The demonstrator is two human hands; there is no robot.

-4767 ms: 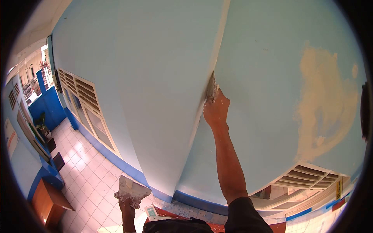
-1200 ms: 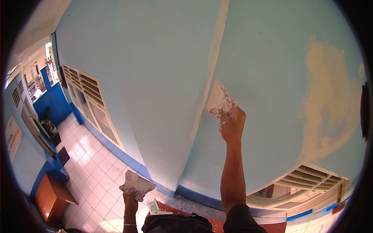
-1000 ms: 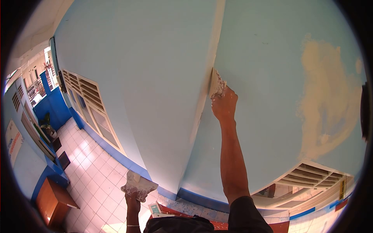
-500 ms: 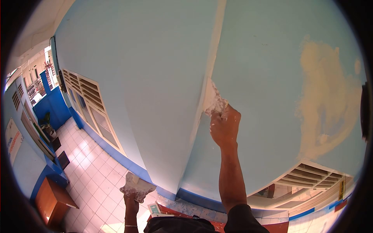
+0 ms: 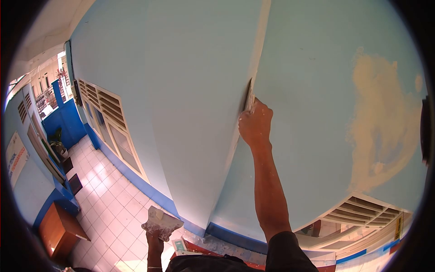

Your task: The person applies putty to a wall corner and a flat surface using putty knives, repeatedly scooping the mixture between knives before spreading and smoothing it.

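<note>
My right hand (image 5: 255,126) is raised against the light blue wall (image 5: 195,90), gripping a putty knife (image 5: 249,95) whose blade lies edge-on along the pale filled corner line (image 5: 258,41). Down low, my left hand (image 5: 154,239) holds a flat board caked with white putty (image 5: 161,222) out over the tiled floor.
A tan patch of filler (image 5: 380,118) marks the wall at right. White louvred windows (image 5: 111,127) line the left wall above a dark blue skirting band (image 5: 149,192). A wooden desk (image 5: 56,231) stands at lower left on the white tiled floor (image 5: 108,204); a vent (image 5: 358,211) at lower right.
The putty knife has turned from face-out to edge-on against the corner and slid upward along it. The left hand with its board has barely shifted.
</note>
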